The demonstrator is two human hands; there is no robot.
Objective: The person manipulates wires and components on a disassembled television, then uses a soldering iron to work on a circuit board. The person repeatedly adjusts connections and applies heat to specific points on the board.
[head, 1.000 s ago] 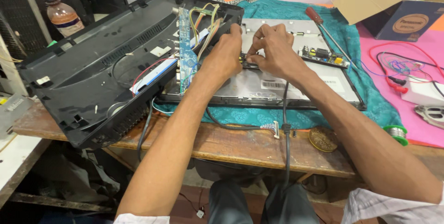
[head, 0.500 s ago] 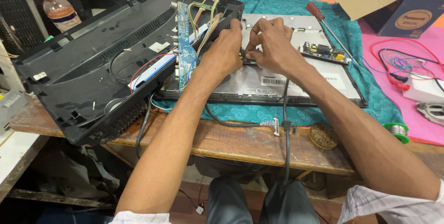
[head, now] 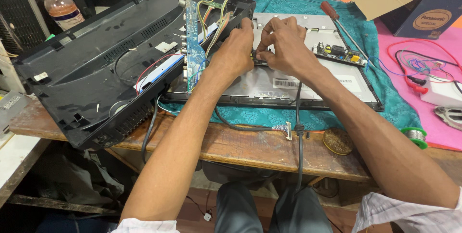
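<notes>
From the head camera, both hands are working together at the middle of a flat-screen panel's metal back, which is lying face down on a teal cloth over a wooden workbench. The left hand is curling its fingers down onto a small dark connector strip at the panel's centre, thumb side pressing against it. The right hand is pinching that same strip from the other side, fingertips bent and closed on it, the two hands touching each other. Just left of them, the black plastic rear cover is lying open and tilted, with a blue circuit board and coloured ribbon wires standing along its edge. To the right, a small green power board is sitting on the panel, and a red-handled screwdriver is lying just beyond it. A grey cable is hanging over the bench edge.
</notes>
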